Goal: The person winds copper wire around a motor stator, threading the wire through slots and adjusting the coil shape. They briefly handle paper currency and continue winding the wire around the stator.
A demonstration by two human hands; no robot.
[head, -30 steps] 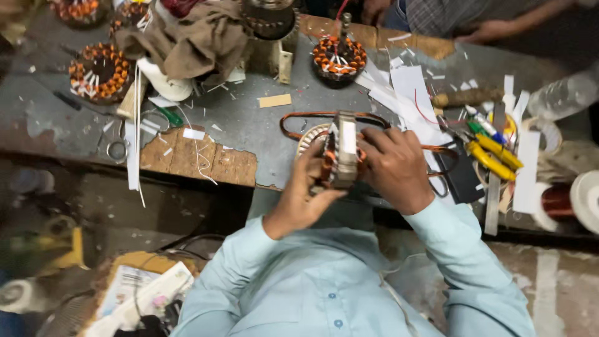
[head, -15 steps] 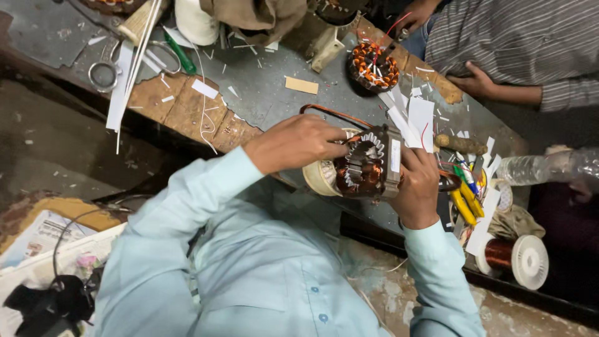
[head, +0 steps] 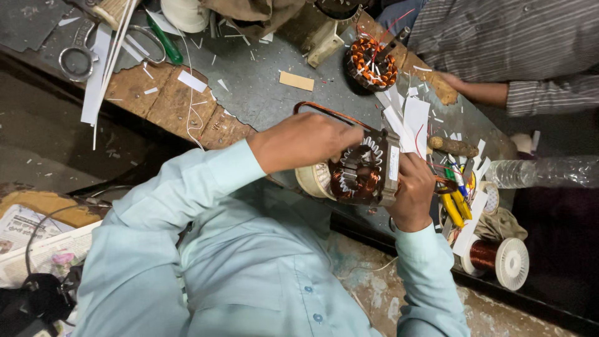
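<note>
A round motor stator [head: 365, 171] with copper windings and white paper slot liners is held upright over the edge of the workbench [head: 262, 93]. My left hand [head: 306, 140] lies across its top, fingers curled onto the windings. My right hand [head: 413, 195] grips its right side from below. A roll of tape [head: 314, 181] sits just left of the stator, partly behind it.
Another wound stator [head: 372, 62] lies at the far side, near another person's hand [head: 458, 84]. Scissors [head: 78, 56], paper strips [head: 409, 118], a copper wire spool [head: 499, 257], a plastic bottle [head: 543, 171] and yellow-handled tools [head: 455, 206] lie about.
The view has swung left and tilted. My left hand has moved from the stator's side onto its top, and the stator has turned so its windings face me.
</note>
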